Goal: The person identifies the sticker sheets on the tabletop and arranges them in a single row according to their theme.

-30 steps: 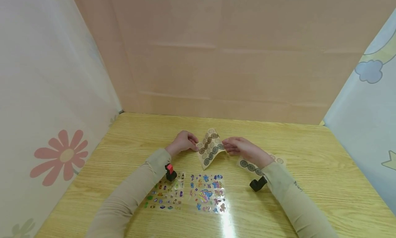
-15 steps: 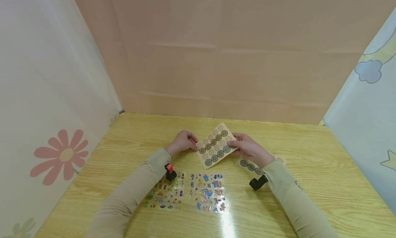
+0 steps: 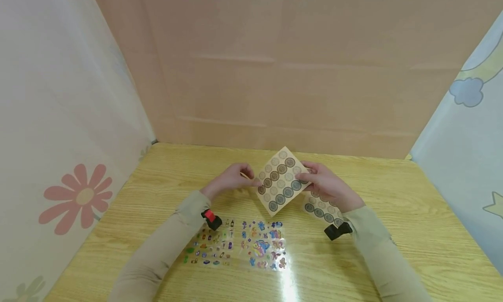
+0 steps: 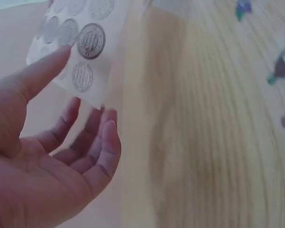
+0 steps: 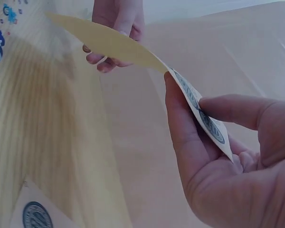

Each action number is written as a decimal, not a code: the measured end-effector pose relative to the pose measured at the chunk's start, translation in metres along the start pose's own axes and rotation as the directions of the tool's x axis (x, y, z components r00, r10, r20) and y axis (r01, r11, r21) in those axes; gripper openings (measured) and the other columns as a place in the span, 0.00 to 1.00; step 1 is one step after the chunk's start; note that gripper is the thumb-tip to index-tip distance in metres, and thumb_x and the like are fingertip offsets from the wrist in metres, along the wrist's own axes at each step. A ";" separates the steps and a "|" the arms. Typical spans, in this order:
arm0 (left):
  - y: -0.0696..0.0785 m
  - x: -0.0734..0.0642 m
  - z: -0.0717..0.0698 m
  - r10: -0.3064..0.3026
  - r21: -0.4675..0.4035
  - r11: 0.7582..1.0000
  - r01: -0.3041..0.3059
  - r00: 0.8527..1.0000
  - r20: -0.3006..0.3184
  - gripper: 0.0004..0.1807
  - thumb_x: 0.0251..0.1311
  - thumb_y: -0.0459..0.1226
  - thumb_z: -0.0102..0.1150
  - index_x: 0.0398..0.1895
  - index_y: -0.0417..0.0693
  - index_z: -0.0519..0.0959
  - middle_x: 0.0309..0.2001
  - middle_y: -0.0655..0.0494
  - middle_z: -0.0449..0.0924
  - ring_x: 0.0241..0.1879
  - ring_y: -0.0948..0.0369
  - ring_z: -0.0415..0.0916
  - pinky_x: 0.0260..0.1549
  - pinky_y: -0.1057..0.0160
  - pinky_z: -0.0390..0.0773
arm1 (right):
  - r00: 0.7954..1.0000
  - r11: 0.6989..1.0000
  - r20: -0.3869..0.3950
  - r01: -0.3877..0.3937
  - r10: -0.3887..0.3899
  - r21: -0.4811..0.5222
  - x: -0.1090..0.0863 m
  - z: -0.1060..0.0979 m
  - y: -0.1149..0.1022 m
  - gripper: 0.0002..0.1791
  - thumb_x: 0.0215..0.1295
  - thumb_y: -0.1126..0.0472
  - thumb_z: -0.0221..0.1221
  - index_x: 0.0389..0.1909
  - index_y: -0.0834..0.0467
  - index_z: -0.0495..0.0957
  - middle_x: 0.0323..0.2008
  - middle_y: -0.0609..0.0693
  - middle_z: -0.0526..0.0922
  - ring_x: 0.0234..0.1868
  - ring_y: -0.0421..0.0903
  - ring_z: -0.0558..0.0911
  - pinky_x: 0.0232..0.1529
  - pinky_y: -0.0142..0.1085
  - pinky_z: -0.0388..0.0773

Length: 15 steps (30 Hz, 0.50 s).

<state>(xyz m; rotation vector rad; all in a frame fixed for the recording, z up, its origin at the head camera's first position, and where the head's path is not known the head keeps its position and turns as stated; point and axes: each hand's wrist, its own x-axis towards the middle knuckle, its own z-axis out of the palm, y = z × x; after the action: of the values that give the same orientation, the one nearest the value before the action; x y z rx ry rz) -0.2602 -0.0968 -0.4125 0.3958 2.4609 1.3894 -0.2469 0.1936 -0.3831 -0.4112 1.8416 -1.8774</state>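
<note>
My right hand [image 3: 328,184] pinches a cream sheet of round coin stickers [image 3: 277,180] by its right corner, thumb on the printed face and fingers behind. The sheet is raised at a tilt, and the right wrist view shows it bending, its plain back [image 5: 109,40] turned to that camera. At its left corner is my left hand [image 3: 233,177]. In the left wrist view the left thumb [image 4: 52,66] overlaps the printed face, while the other fingers [image 4: 109,142] stand loosely bent below the edge. A second coin sticker sheet [image 3: 324,208] lies under my right wrist.
Two clear sheets with colourful stickers lie side by side on the wooden table [image 3: 157,180]: one of small items [image 3: 212,245], one of cartoon ponies [image 3: 263,245]. A tan backdrop [image 3: 275,75] rises behind the table, with patterned curtains at both sides.
The coin sheet was bent between both hands, then flattened out. It has since moved up and right with my right hand, and my left hand has shifted after it, its fingers looser.
</note>
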 end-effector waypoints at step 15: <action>0.025 -0.023 0.009 0.199 -0.192 0.964 -0.182 0.977 0.076 0.10 0.57 0.35 0.66 0.41 0.40 0.81 0.32 0.51 0.81 0.32 0.57 0.77 0.35 0.63 0.80 | 0.999 1.000 0.035 -0.010 0.011 -0.029 -0.028 0.000 -0.012 0.29 0.69 0.69 0.54 0.67 0.73 0.56 0.44 0.61 0.83 0.41 0.56 0.84 0.43 0.46 0.83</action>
<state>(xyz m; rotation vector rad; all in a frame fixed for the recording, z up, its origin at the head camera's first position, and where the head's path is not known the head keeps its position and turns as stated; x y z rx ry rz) -0.2330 -0.0859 -0.3928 0.6541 2.2442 1.6189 -0.2247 0.2086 -0.3680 -0.4407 1.8457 -1.8270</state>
